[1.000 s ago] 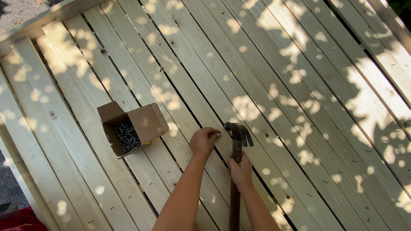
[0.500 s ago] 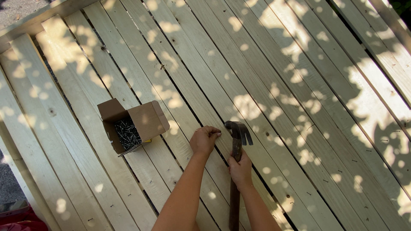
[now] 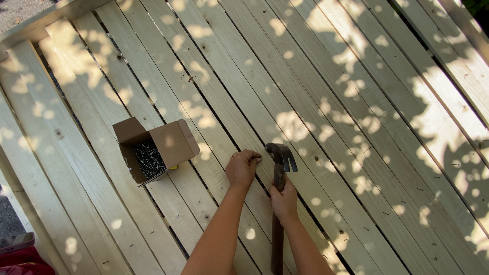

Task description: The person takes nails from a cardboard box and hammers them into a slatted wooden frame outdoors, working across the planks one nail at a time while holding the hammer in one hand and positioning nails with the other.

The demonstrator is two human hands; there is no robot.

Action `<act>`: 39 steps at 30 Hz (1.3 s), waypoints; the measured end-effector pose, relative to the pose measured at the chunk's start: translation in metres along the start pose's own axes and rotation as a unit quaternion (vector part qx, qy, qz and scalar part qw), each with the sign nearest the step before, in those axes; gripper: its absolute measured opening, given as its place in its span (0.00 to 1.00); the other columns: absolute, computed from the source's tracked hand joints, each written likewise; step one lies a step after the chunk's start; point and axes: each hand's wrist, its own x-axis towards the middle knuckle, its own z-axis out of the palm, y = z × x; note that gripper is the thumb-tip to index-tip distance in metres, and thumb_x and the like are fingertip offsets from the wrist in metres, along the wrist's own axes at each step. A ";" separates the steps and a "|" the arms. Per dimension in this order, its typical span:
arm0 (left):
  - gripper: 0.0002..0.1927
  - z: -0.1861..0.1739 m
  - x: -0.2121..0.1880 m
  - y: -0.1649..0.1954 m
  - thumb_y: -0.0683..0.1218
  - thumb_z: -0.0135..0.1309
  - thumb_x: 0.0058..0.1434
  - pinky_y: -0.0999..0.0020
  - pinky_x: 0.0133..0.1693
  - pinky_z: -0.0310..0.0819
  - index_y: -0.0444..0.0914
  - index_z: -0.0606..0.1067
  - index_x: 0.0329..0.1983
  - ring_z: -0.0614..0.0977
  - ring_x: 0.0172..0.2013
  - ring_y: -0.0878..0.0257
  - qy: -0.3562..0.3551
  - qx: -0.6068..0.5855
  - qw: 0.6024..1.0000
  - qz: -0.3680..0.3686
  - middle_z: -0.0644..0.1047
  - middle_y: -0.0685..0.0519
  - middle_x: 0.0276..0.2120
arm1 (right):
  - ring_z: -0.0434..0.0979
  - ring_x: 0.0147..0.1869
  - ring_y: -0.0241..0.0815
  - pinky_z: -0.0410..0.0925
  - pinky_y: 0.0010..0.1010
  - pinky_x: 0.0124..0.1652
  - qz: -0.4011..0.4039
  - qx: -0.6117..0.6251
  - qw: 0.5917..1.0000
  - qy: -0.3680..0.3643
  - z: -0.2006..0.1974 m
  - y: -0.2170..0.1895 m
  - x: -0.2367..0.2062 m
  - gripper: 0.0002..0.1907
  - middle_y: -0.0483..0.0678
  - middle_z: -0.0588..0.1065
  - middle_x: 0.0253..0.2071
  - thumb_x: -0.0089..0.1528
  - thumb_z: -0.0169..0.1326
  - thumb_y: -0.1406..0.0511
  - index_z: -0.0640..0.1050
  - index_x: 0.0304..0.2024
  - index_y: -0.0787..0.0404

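My right hand (image 3: 283,201) grips the handle of a dark claw hammer (image 3: 279,159) high up, close under its head. The hammer head rests against a pale deck board (image 3: 305,153), right beside my left hand. My left hand (image 3: 242,168) lies on the same board with its fingers pinched together at the spot next to the hammer face; whatever it pinches is too small to see. An open cardboard box of dark nails (image 3: 152,152) sits on the boards to the left of my left hand.
Pale wooden deck boards run diagonally across the whole view, with narrow dark gaps and dappled leaf shadow. The deck's edge board (image 3: 46,23) runs along the top left, with gravel beyond. A red object (image 3: 20,257) lies at the bottom left corner.
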 end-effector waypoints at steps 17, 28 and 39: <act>0.02 0.025 -0.010 -0.019 0.42 0.61 0.58 0.59 0.41 0.68 0.42 0.80 0.33 0.81 0.38 0.56 0.085 -0.027 0.988 0.123 0.82 0.55 0.30 | 0.68 0.21 0.36 0.63 0.31 0.23 -0.014 -0.009 1.000 0.000 0.000 0.006 0.002 0.05 0.46 0.69 0.23 0.58 0.50 0.73 0.72 0.36 0.63; 0.02 0.028 -0.011 -0.021 0.41 0.60 0.58 0.61 0.41 0.69 0.42 0.78 0.33 0.82 0.37 0.57 0.085 0.032 0.978 0.186 0.82 0.56 0.31 | 0.70 0.21 0.36 0.65 0.31 0.25 0.003 -0.035 0.999 0.003 0.000 0.001 0.001 0.05 0.46 0.71 0.22 0.57 0.51 0.73 0.72 0.36 0.62; 0.38 0.035 -0.006 -0.021 0.42 0.63 0.54 0.62 0.35 0.76 0.43 0.62 0.67 0.83 0.30 0.57 0.044 0.016 0.990 0.131 0.83 0.59 0.29 | 0.67 0.18 0.36 0.61 0.30 0.21 0.037 0.006 0.999 -0.031 -0.006 -0.016 -0.019 0.07 0.46 0.69 0.21 0.63 0.54 0.67 0.74 0.43 0.61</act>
